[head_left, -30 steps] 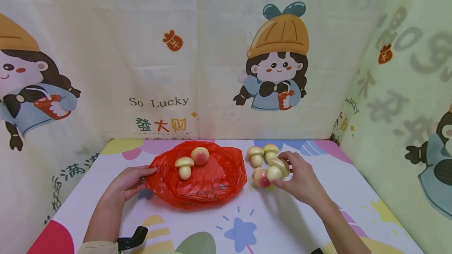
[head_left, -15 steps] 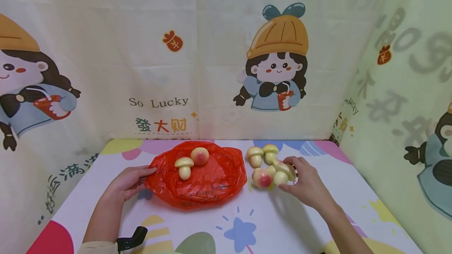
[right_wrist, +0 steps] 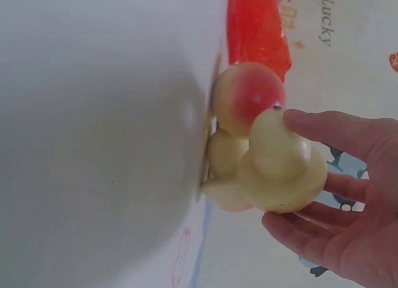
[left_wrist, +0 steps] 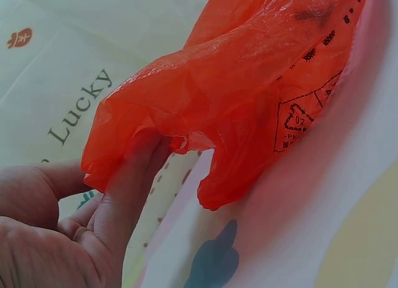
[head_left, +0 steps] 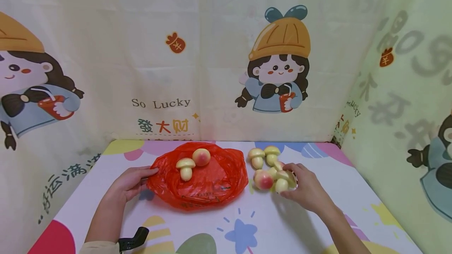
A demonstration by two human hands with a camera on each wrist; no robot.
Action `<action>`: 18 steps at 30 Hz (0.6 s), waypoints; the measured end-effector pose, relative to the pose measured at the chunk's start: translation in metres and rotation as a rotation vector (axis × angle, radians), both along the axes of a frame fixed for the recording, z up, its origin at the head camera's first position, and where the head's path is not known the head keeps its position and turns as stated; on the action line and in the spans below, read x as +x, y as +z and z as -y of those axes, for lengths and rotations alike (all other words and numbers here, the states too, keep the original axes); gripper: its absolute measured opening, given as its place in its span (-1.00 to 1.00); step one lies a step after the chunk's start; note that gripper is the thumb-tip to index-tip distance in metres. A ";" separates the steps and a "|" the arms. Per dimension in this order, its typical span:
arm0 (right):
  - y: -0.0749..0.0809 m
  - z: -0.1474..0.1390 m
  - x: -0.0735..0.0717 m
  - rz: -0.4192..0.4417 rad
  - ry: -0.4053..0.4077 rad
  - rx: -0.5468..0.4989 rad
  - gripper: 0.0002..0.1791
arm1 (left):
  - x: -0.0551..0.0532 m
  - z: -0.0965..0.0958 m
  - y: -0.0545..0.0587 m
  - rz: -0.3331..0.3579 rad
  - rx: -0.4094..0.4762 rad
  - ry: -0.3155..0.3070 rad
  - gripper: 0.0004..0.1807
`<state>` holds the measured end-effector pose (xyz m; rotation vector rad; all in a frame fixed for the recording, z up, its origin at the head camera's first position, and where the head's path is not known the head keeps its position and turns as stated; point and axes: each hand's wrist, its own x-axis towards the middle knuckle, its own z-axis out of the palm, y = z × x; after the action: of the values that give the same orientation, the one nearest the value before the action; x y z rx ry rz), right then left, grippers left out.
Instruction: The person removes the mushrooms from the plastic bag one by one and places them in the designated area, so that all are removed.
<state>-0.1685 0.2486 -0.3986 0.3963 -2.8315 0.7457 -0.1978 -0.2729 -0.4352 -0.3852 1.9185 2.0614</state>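
At the left, my left hand (head_left: 130,182) pinches the edge of a red plastic bag (head_left: 237,175); in the left wrist view the thumb and fingers take the thin film (left_wrist: 193,95) between them. The bag's mouth faces up, and inside it sit a toy mushroom (head_left: 185,169) and a toy peach (head_left: 201,157). My right hand (head_left: 306,188) grips another toy mushroom (head_left: 282,184), its stem tilted towards me. Right beside that one is a toy peach (head_left: 263,180), and a further mushroom (right_wrist: 225,160) lies partly hidden behind the held one.
Two more toy mushrooms, a left one (head_left: 256,158) and a yellower right one (head_left: 272,155), stand behind the right hand's group. A patterned cloth covers the table (head_left: 197,226). Printed curtains (head_left: 219,58) rise at the back and both sides.
My right hand has drawn the gripped mushroom a little to the right and down, uncovering more of the mushroom behind it. The left hand keeps its hold on the bag's edge.
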 end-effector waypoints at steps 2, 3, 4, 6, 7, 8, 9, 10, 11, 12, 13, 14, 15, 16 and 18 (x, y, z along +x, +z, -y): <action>-0.001 0.000 0.001 0.011 0.000 0.002 -0.26 | -0.001 0.000 -0.001 -0.002 -0.002 -0.003 -0.20; -0.001 0.000 0.002 0.015 0.004 0.003 -0.27 | -0.001 0.000 -0.001 -0.004 -0.003 -0.005 -0.20; -0.002 0.000 0.002 0.018 0.005 0.005 -0.27 | -0.001 0.000 -0.001 -0.005 -0.006 -0.006 -0.20; -0.003 0.000 0.003 0.022 0.011 0.008 -0.28 | -0.001 0.000 -0.001 -0.005 -0.008 -0.008 -0.20; -0.004 0.000 0.003 0.024 0.015 0.010 -0.28 | -0.001 0.000 -0.001 -0.005 -0.011 -0.007 -0.20; -0.005 0.000 0.003 0.025 0.017 0.011 -0.28 | -0.001 0.000 -0.001 -0.005 -0.013 -0.007 -0.20; -0.006 0.000 0.003 0.029 0.017 0.014 -0.28 | -0.001 0.000 -0.001 -0.005 -0.014 -0.005 -0.21; -0.007 0.000 0.003 0.032 0.015 0.015 -0.28 | -0.001 -0.001 -0.001 -0.003 -0.015 -0.004 -0.21; -0.008 0.001 0.004 0.035 0.015 0.016 -0.28 | -0.001 -0.001 -0.001 -0.003 -0.015 -0.004 -0.21; -0.009 0.001 0.004 0.042 0.012 0.018 -0.28 | -0.001 -0.001 -0.001 -0.003 -0.015 -0.003 -0.21; -0.010 0.002 0.004 0.050 0.009 0.019 -0.28 | -0.001 -0.001 -0.001 -0.003 -0.015 -0.002 -0.21; -0.011 0.002 0.004 0.056 0.005 0.021 -0.28 | -0.001 -0.001 -0.001 -0.003 -0.013 -0.002 -0.21; -0.012 0.003 0.004 0.061 0.000 0.024 -0.28 | -0.001 -0.001 -0.001 -0.003 -0.012 -0.002 -0.21; -0.012 0.004 0.004 0.066 -0.002 0.025 -0.28 | -0.001 -0.001 -0.001 -0.002 -0.011 -0.002 -0.21; -0.013 0.005 0.004 0.076 -0.007 0.031 -0.28 | -0.001 -0.001 -0.001 -0.002 -0.010 -0.002 -0.22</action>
<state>-0.1644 0.2436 -0.4121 0.3706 -2.9166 0.7314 -0.1984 -0.2722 -0.4363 -0.3833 1.9309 2.0524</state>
